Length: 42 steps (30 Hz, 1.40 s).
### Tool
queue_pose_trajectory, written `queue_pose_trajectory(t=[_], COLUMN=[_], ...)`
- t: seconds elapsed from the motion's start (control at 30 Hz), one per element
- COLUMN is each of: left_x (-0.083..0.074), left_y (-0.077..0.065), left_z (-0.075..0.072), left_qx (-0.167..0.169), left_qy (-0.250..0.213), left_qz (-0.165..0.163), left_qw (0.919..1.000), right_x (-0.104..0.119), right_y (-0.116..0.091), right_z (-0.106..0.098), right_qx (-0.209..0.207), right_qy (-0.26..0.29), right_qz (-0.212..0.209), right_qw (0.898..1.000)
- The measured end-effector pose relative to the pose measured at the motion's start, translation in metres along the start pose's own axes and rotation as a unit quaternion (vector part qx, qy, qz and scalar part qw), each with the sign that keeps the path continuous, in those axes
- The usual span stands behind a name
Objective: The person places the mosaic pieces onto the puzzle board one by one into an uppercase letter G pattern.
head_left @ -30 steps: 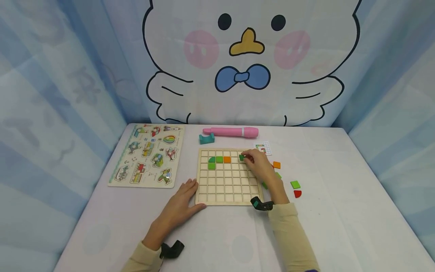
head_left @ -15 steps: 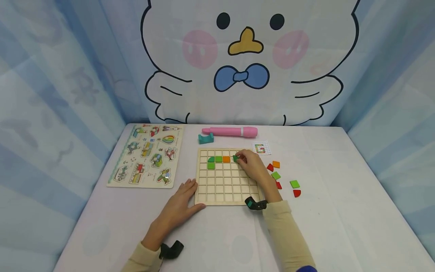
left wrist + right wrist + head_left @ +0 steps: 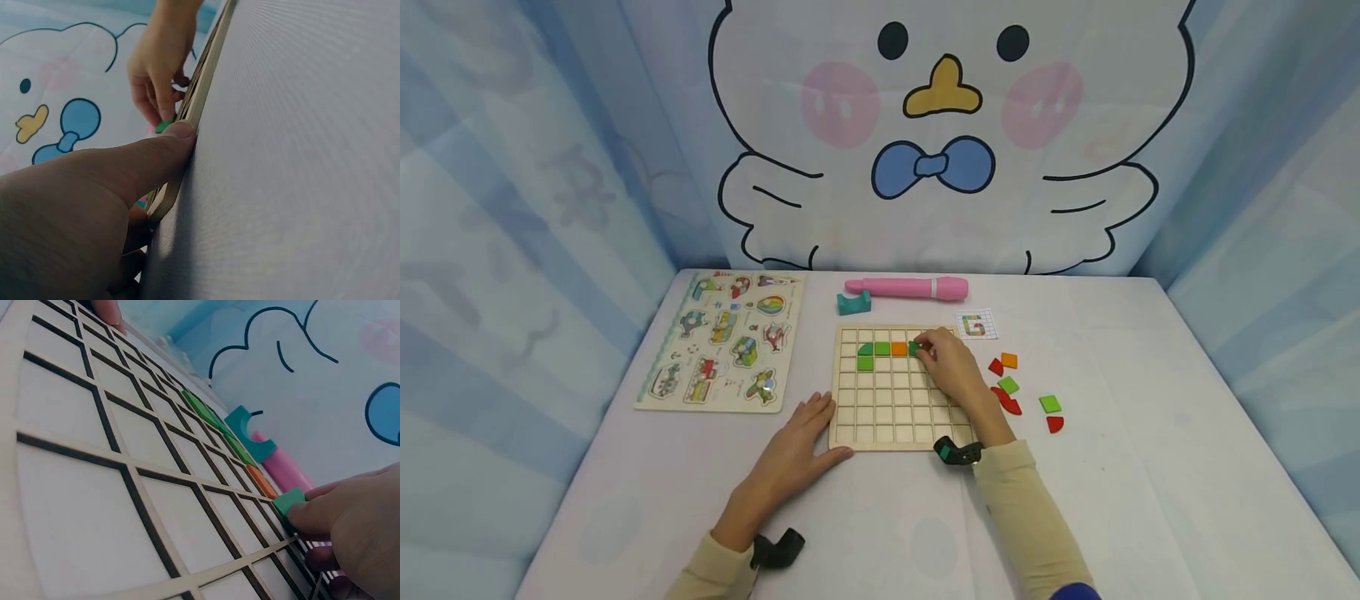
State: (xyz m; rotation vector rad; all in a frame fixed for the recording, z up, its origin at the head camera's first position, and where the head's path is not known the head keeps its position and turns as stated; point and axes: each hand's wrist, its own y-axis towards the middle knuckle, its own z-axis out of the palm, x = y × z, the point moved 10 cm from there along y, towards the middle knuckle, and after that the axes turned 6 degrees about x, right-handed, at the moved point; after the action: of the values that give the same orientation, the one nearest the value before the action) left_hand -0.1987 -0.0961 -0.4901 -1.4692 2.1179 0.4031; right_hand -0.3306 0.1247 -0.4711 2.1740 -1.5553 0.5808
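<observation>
Head view—fingers (image 3: 931, 338) pinch tile (image 3: 913, 348) (printed card (image 3: 977, 324) nearby).

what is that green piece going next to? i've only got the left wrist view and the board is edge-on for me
Observer: In the head view, an orange square sits on the board, just left of the green piece.
Operator: ok, anything lying off to the right
Observer: Yes, loose pieces in red, green and orange lie on the table to the board's right.
Operator: and anything printed near the far right corner
Observer: A small card showing a colored pattern on a grid lies there, beside the corner.
</observation>
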Motion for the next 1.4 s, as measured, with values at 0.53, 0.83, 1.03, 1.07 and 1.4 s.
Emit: queue_pose_trajectory(t=[0.53, 0.83, 1.03, 1.07, 1.4], left_x=[0.0, 0.0, 0.001, 0.001, 0.001], left_y=[0.001, 0.001, 0.001, 0.001, 0.001], left_z=[0.001, 0.001, 0.0, 0.0, 0.001], left_qx=[0.002, -0.003, -0.003, -0.002, 0.009], left_qy=[0.006, 0.001, 0.003, 0.004, 0.002], left_qz=[0.004, 0.003, 0.001, 0.001, -0.005], left_qw=[1.0, 1.0, 1.0, 1.0, 0.9999], right_x=[0.006, 0.008, 0.007, 0.007, -0.003], right_y=[-0.003, -0.003, -0.002, -0.002, -0.007], right_z=[0.002, 0.005, 0.004, 0.003, -0.008], right_qx=[-0.007, 0.0, 0.008, 0.01, 0.012], right_qy=[-0.053, -0.064, -0.051, -0.044, -0.006], right_qz=[-0.017, -0.018, -0.016, -0.015, 0.024], right_qw=[0.998, 0.998, 0.999, 0.999, 1.0])
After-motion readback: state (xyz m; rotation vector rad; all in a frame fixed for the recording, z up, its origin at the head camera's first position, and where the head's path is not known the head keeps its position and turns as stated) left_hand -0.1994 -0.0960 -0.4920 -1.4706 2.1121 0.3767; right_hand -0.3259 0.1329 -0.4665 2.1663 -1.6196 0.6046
